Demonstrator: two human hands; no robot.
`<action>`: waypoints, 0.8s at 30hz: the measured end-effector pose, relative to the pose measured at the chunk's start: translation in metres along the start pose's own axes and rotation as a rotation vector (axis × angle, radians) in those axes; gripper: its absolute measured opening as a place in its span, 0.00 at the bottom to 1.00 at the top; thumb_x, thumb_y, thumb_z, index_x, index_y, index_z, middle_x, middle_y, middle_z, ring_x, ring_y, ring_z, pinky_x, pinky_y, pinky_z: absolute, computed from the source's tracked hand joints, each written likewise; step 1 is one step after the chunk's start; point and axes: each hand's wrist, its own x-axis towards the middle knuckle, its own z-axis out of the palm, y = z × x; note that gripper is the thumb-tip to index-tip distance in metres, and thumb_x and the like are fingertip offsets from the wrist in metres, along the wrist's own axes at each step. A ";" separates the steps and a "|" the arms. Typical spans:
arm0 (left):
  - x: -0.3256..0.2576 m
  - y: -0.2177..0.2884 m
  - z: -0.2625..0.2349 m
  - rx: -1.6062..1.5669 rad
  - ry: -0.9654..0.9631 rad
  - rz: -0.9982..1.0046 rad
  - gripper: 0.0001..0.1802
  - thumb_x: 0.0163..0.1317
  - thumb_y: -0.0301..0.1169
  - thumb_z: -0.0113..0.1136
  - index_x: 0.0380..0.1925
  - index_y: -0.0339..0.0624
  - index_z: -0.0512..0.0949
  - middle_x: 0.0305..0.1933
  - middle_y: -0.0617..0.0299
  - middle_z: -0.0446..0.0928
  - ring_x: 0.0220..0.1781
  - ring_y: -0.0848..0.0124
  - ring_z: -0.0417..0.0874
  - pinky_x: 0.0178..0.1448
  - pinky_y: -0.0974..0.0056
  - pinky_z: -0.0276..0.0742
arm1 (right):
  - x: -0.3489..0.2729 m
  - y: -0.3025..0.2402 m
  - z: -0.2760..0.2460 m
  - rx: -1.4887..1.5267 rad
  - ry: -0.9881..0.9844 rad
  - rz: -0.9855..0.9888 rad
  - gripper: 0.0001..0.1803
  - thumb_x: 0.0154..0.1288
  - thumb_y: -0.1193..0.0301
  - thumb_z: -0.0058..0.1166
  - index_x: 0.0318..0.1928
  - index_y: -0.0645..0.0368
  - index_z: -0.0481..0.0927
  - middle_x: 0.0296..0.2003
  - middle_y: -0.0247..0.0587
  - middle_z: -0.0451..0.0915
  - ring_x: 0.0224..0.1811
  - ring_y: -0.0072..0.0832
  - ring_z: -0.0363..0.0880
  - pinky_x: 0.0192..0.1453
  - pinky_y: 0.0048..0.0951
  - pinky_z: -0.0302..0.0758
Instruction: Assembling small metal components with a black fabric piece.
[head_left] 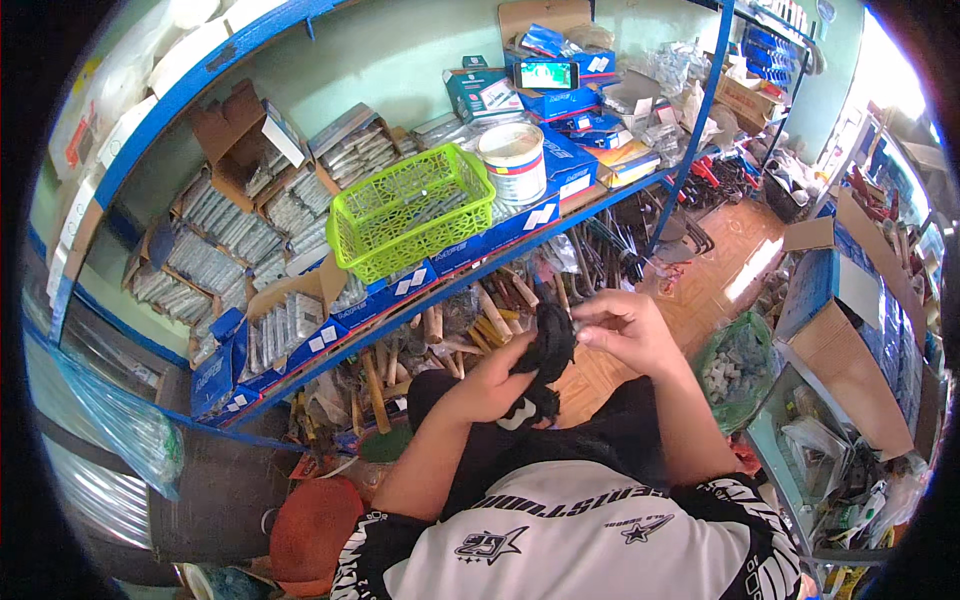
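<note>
A crumpled black cloth hangs between both hands in front of my chest. My left hand grips its lower part from the left. My right hand pinches its top edge with thumb and fingers, and a small pale object shows at the fingertips. Both forearms rise from the lower edge over my black and white shirt.
A blue metal shelf runs across in front, carrying a lime green plastic basket, a white tin, blue boxes and a phone. Wooden-handled tools lie below. Cardboard boxes and a green bag stand at right.
</note>
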 end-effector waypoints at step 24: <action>0.035 -0.002 0.033 -0.104 0.666 -0.045 0.17 0.72 0.34 0.51 0.54 0.32 0.73 0.49 0.58 0.79 0.49 0.70 0.79 0.57 0.63 0.73 | -0.042 0.055 0.016 -0.116 0.153 -0.020 0.03 0.64 0.79 0.60 0.36 0.66 0.79 0.31 0.41 0.82 0.28 0.25 0.83 0.33 0.24 0.81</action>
